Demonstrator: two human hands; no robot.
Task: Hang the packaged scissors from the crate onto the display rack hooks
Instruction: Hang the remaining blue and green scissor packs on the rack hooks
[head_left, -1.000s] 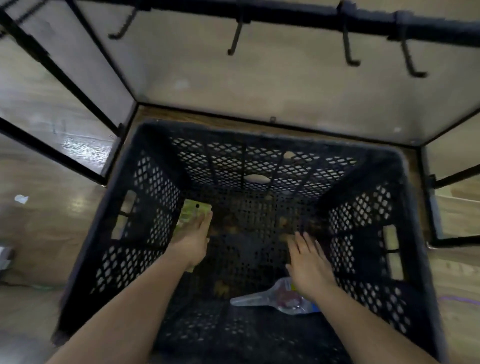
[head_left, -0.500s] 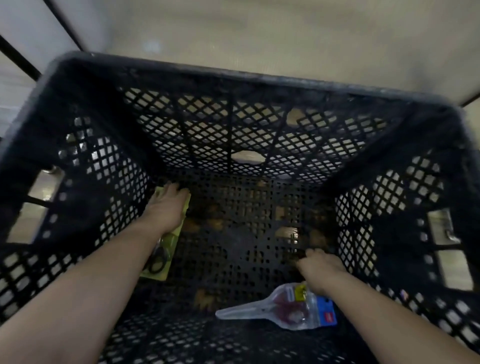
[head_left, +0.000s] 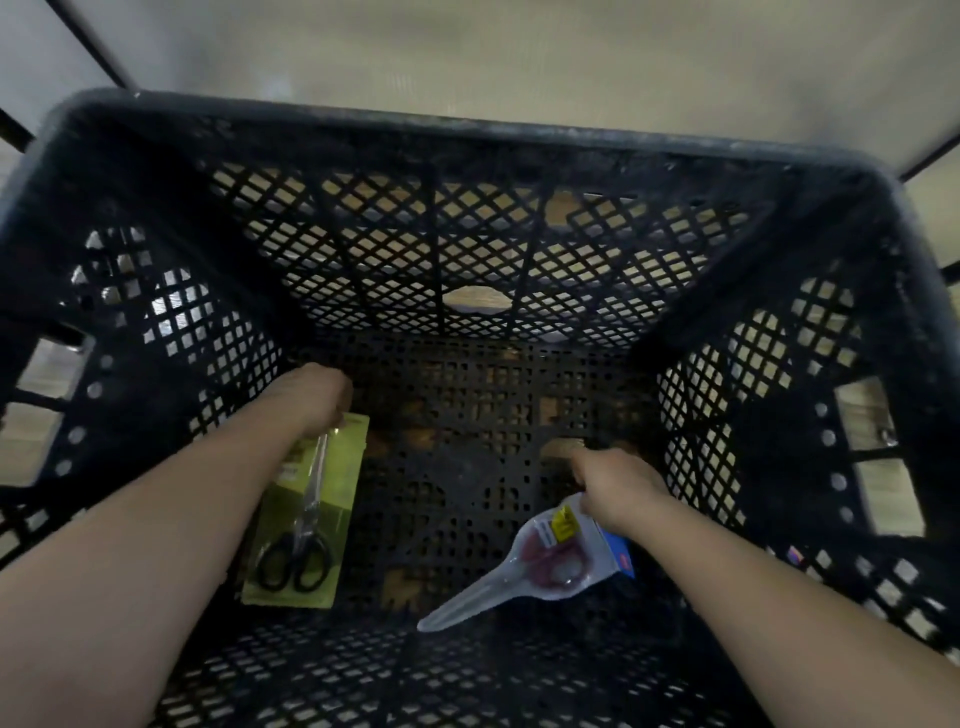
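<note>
- Crate (head_left: 467, 140) floor held both packs: green-carded scissors (head_left: 311, 519) near left, clear blister scissors (head_left: 540, 564) near right.
- Left grip (head_left: 322, 400) curled on green card's far end; right grip (head_left: 618, 486) pinched blister's header.
- Packs judged light, stiff, slick; best held at header end.

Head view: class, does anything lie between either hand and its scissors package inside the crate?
Nothing visible. The left hand grips the green scissors package at its top; the right hand pinches the clear scissors package.
</note>
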